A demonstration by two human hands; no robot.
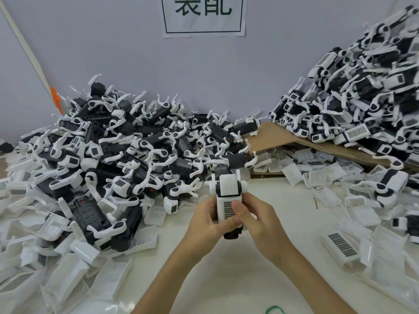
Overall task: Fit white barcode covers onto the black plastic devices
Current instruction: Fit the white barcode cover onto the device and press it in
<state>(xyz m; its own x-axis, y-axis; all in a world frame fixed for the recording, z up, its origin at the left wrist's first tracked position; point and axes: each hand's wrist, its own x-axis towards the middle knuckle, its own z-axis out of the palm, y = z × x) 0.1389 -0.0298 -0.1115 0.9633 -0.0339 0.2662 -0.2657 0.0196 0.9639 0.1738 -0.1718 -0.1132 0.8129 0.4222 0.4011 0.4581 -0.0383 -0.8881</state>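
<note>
Both my hands hold one black plastic device (231, 234) upright above the white table (226, 279). A white barcode cover (227, 208) lies against its front face, below a ribbed white head piece (229, 184). My left hand (204, 220) grips the device from the left side. My right hand (256, 223) grips it from the right, thumb pressed on the cover's printed grid. Only the device's black lower end shows beneath my fingers.
A big heap of black devices with white arms (118, 159) fills the left. A taller heap of covered devices (362, 98) rises at the right over a brown cardboard sheet (283, 137). Loose white covers (342, 248) lie scattered around the table.
</note>
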